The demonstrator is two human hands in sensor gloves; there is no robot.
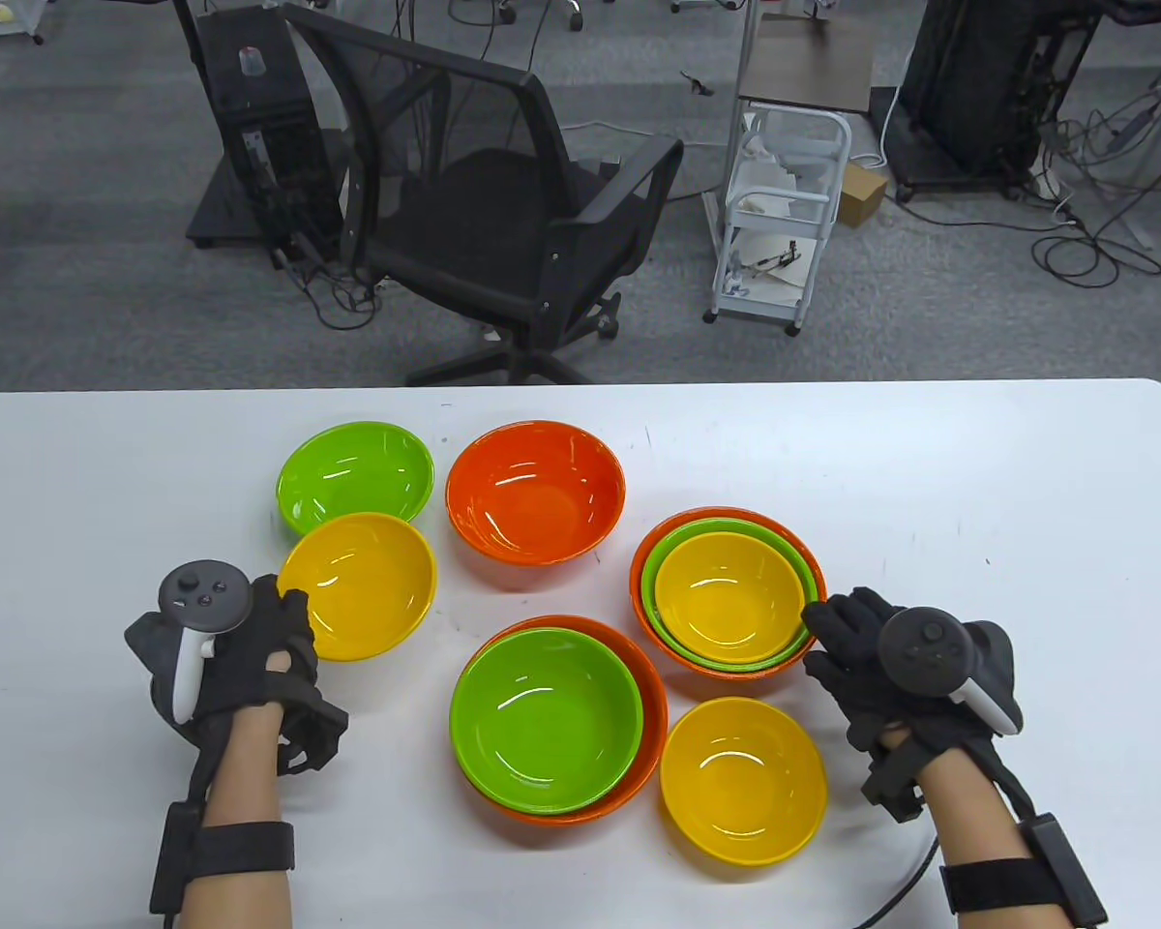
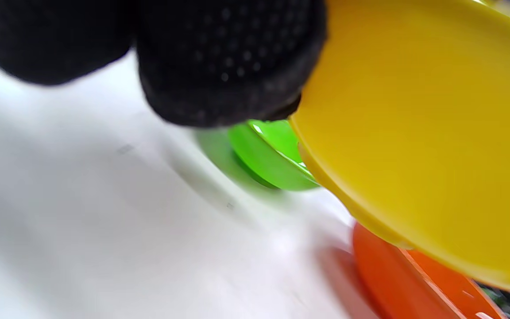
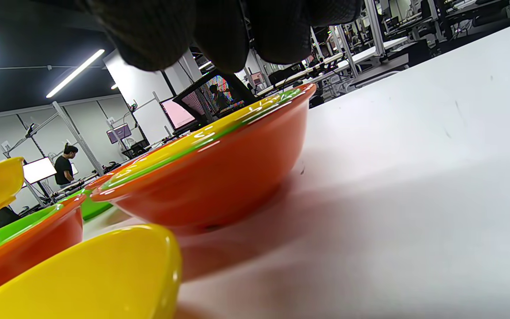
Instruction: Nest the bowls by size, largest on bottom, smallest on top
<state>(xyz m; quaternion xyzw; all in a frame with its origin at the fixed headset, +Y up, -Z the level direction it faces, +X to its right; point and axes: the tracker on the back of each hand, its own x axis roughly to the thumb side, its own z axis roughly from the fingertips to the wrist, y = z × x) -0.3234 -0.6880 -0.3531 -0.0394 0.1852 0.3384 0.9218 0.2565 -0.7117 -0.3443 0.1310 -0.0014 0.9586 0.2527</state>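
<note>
My left hand (image 1: 285, 619) grips the left rim of a yellow bowl (image 1: 363, 585), which overlaps the front of a green bowl (image 1: 355, 474). In the left wrist view my fingers (image 2: 228, 66) sit at the rim of that yellow bowl (image 2: 414, 133), which is tilted above the table. My right hand (image 1: 827, 634) lies with fingers stretched out at the right rim of a stack (image 1: 672, 639): orange outermost, green, then yellow (image 1: 729, 597) innermost. A second stack has a green bowl (image 1: 545, 719) inside an orange one (image 1: 650, 721). A loose orange bowl (image 1: 535, 503) sits behind.
A loose yellow bowl (image 1: 743, 779) sits at the front right, just left of my right wrist. The white table (image 1: 1026, 503) is bare on its right and far left sides. An office chair (image 1: 503, 203) and a cart (image 1: 779, 213) stand beyond the far edge.
</note>
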